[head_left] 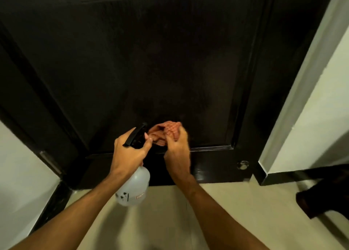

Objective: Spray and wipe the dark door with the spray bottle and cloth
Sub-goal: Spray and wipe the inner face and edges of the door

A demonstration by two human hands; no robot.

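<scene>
The person's left hand (130, 151) is curling tightly round the neck of a translucent white plastic spray bottle with a black trigger head (134, 187), hiding the neck and most of the trigger. The black nozzle is melting into the dark behind it, so its tip is hard to make out. The bottle's long axis is running steeply, body hanging low and head up, with the nozzle aiming up and right at the door. The right hand (177, 149) is clenching a bunched reddish-orange checked cloth (166, 131), its fingers buried in the folds, just beside the nozzle. The cloth is sitting before the bottom edge of the glossy dark panelled door's (170, 61) recessed panel; whether the two are touching I cannot tell.
</scene>
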